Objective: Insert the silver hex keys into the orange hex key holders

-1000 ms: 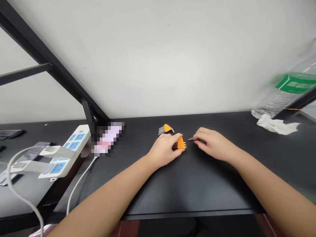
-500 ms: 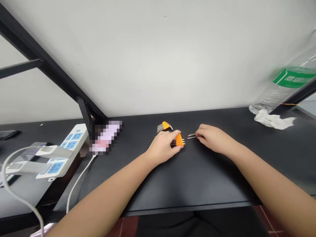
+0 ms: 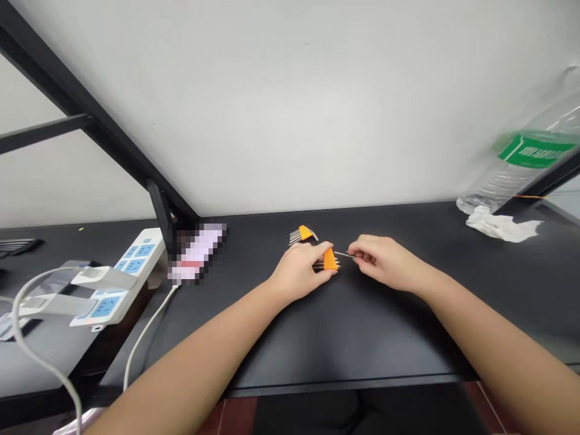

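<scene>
My left hand point(image 3: 301, 270) is closed around an orange hex key holder point(image 3: 330, 260), thumb and forefinger on its two ends. Several metal keys run through this holder, partly hidden by my fingers. Between the fingertips of my right hand point(image 3: 378, 258) is a thin metal hex key point(image 3: 343, 254). It points left, and its tip is at the upper right side of the holder; whether it has entered a hole I cannot tell. Just behind my left hand, a second orange holder with several hex keys point(image 3: 306, 232) lies on the black table point(image 3: 353, 338).
At the left are a white power strip point(image 3: 131, 272) with plugs in it, a white cable point(image 3: 147, 329) and a pixelated phone-like item point(image 3: 199, 251). A plastic bottle with a green label point(image 3: 534, 150) leans at the right, beside crumpled tissue point(image 3: 501, 225). A pale wall point(image 3: 317, 121) stands behind.
My right hand has moved left, bringing a hex key from the table up to the holder. My left hand keeps its grip in nearly the same place.
</scene>
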A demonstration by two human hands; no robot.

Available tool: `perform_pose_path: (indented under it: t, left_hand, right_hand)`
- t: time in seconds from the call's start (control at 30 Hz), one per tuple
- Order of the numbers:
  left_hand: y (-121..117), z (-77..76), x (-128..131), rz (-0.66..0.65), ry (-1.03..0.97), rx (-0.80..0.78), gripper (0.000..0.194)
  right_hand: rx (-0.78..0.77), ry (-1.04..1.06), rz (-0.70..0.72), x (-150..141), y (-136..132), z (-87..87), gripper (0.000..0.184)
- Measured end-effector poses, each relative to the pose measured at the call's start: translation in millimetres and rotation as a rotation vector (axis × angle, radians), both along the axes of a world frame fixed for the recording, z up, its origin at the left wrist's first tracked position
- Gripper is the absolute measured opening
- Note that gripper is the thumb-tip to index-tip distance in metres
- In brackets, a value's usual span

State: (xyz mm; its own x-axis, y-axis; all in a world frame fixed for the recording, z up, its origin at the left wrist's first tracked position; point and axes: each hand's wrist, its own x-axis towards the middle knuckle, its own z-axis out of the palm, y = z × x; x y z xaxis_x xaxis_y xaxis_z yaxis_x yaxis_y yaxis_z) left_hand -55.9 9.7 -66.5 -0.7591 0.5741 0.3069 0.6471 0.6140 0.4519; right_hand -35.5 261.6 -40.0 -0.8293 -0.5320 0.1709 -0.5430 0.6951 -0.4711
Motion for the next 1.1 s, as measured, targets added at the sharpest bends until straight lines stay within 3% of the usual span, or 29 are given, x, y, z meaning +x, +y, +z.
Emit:
perform_pose_path:
  t: [0.27,0.87,1.1]
  left_hand:
    - [0,-0.3,0,-0.002,0.015,0.012,0.043]
    - [0,-0.4,0,-0.045,0.007,0.027,0.044]
    - [3,4.1,2,-0.105,0.058,0.009,0.038]
  right_hand:
    - [-0.080,0.065,0.092,2,2,-2.9,0.021]
    - [-0.108,0.099,0.106,3,4,-0.7,0.024]
    - [-0.188,0.060,0.118,7,-15,-1.0,0.020]
